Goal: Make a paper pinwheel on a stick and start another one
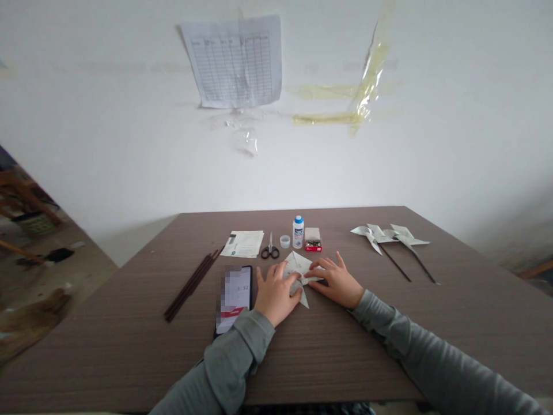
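Brown wood-grain table (324, 363); white, grey-marked folded paper (296, 262); grey sleeves (224, 363); blue-capped white bottle (298, 236); red box (313, 249).

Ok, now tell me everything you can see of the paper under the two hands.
The paper looks thin and pale, with faint grey marks. Its outline is angular and folded-looking: one corner points away from the person, and a narrow point sticks out toward the person. It lies on the brown table. The left hand and the right hand both touch it with their fingers, hiding part of its middle, so whether anything fastens it there cannot be told.
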Demonstrator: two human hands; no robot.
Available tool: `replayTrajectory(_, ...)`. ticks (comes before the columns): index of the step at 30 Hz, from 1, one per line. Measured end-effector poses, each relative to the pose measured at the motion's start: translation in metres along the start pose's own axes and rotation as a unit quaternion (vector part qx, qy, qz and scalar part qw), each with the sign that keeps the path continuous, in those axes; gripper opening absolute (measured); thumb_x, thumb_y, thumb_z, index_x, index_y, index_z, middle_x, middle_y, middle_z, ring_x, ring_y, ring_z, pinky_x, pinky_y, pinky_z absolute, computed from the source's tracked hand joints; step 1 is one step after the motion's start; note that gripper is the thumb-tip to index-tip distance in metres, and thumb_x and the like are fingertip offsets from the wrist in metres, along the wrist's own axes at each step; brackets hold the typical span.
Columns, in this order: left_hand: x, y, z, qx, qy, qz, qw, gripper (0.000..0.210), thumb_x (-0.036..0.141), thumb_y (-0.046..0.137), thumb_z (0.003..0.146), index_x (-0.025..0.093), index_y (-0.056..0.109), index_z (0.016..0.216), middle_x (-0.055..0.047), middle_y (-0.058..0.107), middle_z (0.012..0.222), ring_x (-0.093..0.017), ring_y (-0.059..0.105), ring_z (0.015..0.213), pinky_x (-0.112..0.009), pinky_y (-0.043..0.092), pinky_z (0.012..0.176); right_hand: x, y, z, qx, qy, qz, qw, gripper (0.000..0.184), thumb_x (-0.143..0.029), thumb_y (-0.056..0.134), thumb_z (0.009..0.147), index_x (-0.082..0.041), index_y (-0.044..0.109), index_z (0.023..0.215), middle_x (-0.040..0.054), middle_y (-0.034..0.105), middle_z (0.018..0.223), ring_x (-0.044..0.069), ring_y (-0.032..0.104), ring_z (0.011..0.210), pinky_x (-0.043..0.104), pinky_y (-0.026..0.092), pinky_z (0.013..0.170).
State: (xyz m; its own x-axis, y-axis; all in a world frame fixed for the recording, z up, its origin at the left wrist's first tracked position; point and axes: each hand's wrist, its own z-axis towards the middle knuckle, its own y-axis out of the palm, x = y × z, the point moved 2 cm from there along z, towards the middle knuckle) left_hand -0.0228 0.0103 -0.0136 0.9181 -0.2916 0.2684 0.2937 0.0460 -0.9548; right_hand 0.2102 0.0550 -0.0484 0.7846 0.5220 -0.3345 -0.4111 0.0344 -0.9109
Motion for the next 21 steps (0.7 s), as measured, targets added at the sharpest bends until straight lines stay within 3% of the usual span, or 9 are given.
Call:
replayTrajectory(4, 0.0024, -0.0011, -0.0005, 0.012, 0.010, -0.003, 1.000, 0.053, 0.021, 0.089, 0.113, 0.036, 0.095, 0.164, -0.016, 0.074, 0.190, -0.054, 0.068, 0.173, -0.096, 0.038, 0.153, -0.0011, -0.0009, 0.0006, -0.007, 0.002, -0.003, 1.000, 0.028, -0.035, 0.085, 0.117, -0.044, 0.101, 0.138, 0.0103, 0.092, 0.151, 0.043, 0.086, 0.148, 0.101, 0.030, 0.151)
replayTrajectory(11, 0.0038, -0.0064, -0.0001, -0.031, -0.002, 0.003, 1.000, 0.049, 0.025, 0.086, 0.117, 0.043, 0.096, 0.162, -0.013, 0.070, 0.196, -0.054, 0.062, 0.180, -0.101, 0.035, 0.151, -0.0042, -0.0043, -0.0001, -0.006, 0.004, 0.005, 1.000, 0.027, -0.034, 0.085, 0.116, -0.045, 0.101, 0.135, 0.0091, 0.094, 0.148, 0.043, 0.086, 0.148, 0.098, 0.032, 0.152)
replayTrajectory(21, 0.0003, -0.0043, 0.0031, 0.001, -0.015, -0.002, 1.000, 0.057, 0.032, 0.096, 0.109, 0.044, 0.094, 0.165, -0.014, 0.065, 0.199, -0.054, 0.060, 0.181, -0.098, 0.035, 0.153, -0.0021, -0.0039, -0.0002, 0.000, 0.010, 0.002, 1.000, 0.025, -0.036, 0.085, 0.117, -0.043, 0.101, 0.134, 0.0084, 0.093, 0.148, 0.042, 0.086, 0.147, 0.094, 0.032, 0.154)
